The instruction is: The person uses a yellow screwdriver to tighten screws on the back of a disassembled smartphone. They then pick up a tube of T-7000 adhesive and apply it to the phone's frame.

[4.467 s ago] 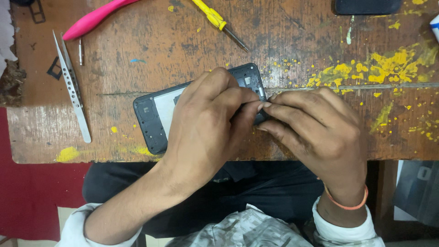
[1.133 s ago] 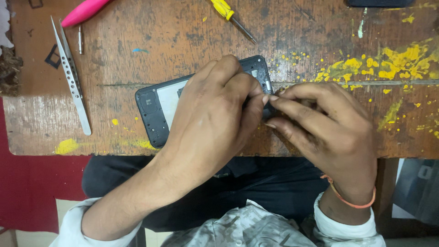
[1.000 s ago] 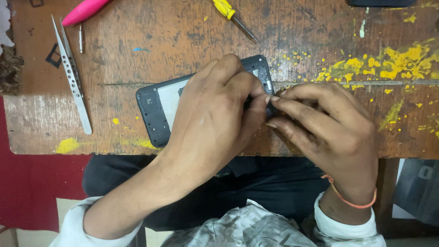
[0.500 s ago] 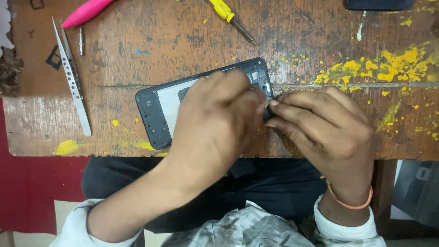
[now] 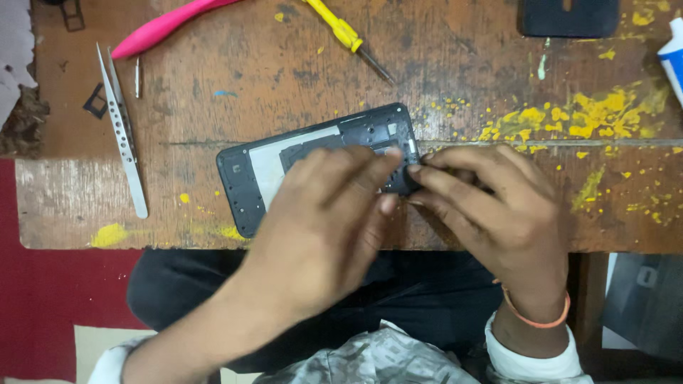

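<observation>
An opened black phone (image 5: 284, 160) with its back removed lies tilted on the worn wooden table (image 5: 462, 78), its inner frame and a pale panel showing. My left hand (image 5: 324, 227) lies over the phone's middle and near edge, fingers pressing on it. My right hand (image 5: 498, 210) pinches at the phone's right end, fingertips meeting the left hand's fingertips there. What the right fingers hold is hidden; it may be a small dark part.
Metal tweezers (image 5: 122, 131) lie at the left. A pink tool (image 5: 167, 25) and a yellow screwdriver (image 5: 348, 35) lie at the far edge. A dark flat cover (image 5: 569, 18) sits at the top right, beside a white-blue tube (image 5: 672, 60). Yellow paint spots mark the right.
The left hand's fingers have shifted slightly on the phone, showing more of its top edge. The right hand keeps pinching at the phone's right end. The phone has barely moved.
</observation>
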